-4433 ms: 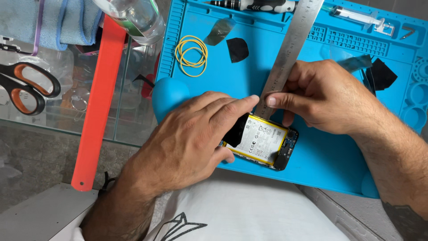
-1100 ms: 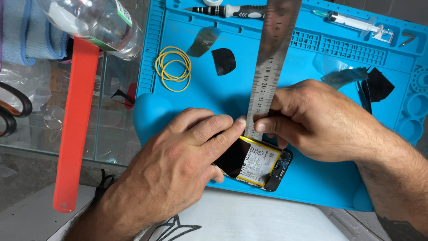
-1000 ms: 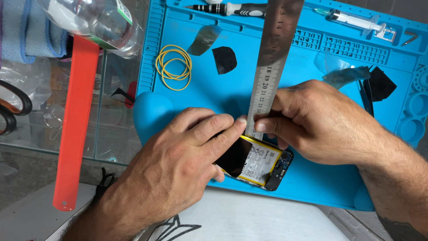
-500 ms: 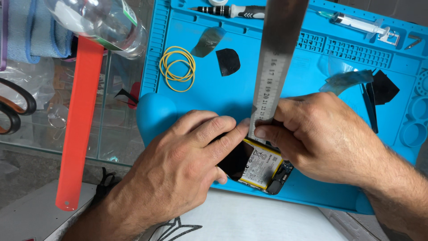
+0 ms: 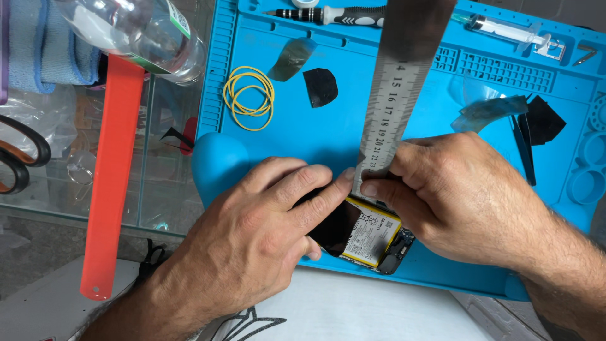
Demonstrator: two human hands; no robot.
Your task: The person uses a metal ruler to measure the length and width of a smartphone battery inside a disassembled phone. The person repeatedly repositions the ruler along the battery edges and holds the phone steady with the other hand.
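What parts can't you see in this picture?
Head view only:
- Opened phone: its upper part is hidden under both hands.
- Steel ruler: the lower tip is hidden under the right hand; the top runs off the picture's edge.
- Left hand: its palm side is hidden.
- Scissors: cut off by the left edge.
- Plastic bottle: cut off by the top edge.

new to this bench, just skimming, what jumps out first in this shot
Both hands meet at the middle of the blue mat: the left hand presses on an opened phone, while the right hand holds a steel ruler upright against it. Yellow rubber bands lie further up the mat, and a long orange strip runs down the left.
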